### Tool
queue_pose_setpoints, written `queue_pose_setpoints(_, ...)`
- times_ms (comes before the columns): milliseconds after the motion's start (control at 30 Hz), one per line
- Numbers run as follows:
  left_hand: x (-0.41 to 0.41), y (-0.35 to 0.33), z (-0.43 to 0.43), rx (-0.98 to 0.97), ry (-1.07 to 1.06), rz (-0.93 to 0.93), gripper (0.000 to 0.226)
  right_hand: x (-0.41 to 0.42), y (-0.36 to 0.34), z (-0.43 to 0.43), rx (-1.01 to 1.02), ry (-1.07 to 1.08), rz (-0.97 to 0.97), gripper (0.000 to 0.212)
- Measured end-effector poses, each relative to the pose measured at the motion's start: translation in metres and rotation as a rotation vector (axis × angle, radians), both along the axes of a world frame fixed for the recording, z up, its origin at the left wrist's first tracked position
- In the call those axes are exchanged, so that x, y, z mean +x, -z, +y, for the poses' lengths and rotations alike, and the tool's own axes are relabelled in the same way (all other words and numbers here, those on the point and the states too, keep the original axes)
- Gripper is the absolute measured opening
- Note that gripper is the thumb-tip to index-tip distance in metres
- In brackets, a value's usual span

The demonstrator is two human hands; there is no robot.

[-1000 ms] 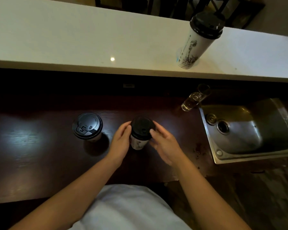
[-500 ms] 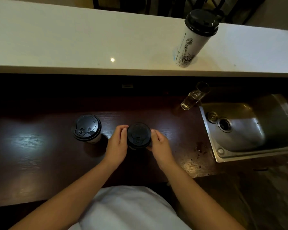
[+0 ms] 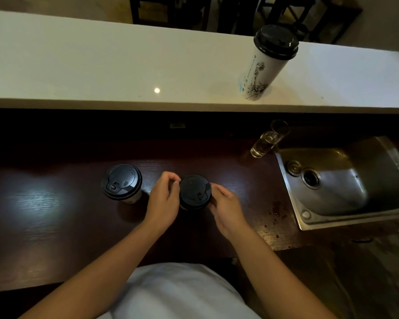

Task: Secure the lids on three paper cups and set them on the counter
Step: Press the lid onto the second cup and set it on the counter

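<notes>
A small paper cup with a black lid [image 3: 194, 191] stands on the dark wooden worktop [image 3: 55, 215] in front of me. My left hand [image 3: 164, 200] presses against its left rim and my right hand [image 3: 226, 207] grips its right side. To the left stands a second lidded paper cup [image 3: 122, 183], untouched. A tall white printed cup with a black lid [image 3: 266, 63] stands on the white raised counter [image 3: 101, 65] at the back right.
A steel sink [image 3: 346, 180] is set into the worktop at the right. A glass with clear liquid [image 3: 268, 139] stands at the sink's back left corner. Dark specks lie on the wood by the sink. Chairs stand beyond the white counter.
The cup between my hands went from lifted and tilted to standing on the worktop. My fingers have shifted around the lid's rim, the left fingertips now curled at its upper left.
</notes>
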State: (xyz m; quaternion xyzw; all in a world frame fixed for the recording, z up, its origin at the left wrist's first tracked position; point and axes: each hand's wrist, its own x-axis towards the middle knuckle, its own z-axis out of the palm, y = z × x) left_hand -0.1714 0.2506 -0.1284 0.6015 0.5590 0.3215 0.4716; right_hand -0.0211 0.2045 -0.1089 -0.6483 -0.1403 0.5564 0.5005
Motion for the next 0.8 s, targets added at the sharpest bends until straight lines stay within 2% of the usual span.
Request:
queue_pose_setpoints(167,0.006,-0.004,0.004,-0.075,-0.054,-0.005,0.02,-0.003,-0.001,0.002,-0.004,-0.01,-0.016,0.028)
queue_pose_setpoints(333,0.005,0.005,0.012,-0.346,-0.153,-0.14,0.034,-0.002,-0.003,0.004,0.037,-0.013,0.097,0.03)
queue_pose_setpoints(433,0.006,0.006,0.011,-0.375,-0.174,-0.159,0.036,-0.001,-0.002,0.005,0.071,-0.043,0.111,0.03)
queue_pose_setpoints(667,0.012,0.003,-0.007,-0.348,-0.2,-0.273,0.021,-0.008,0.017,0.006,0.046,-0.041,-0.182,0.031)
queue_pose_setpoints(800,0.006,0.014,-0.008,-0.231,-0.112,-0.228,0.019,-0.008,0.022,0.002,0.039,-0.124,-0.341,0.033)
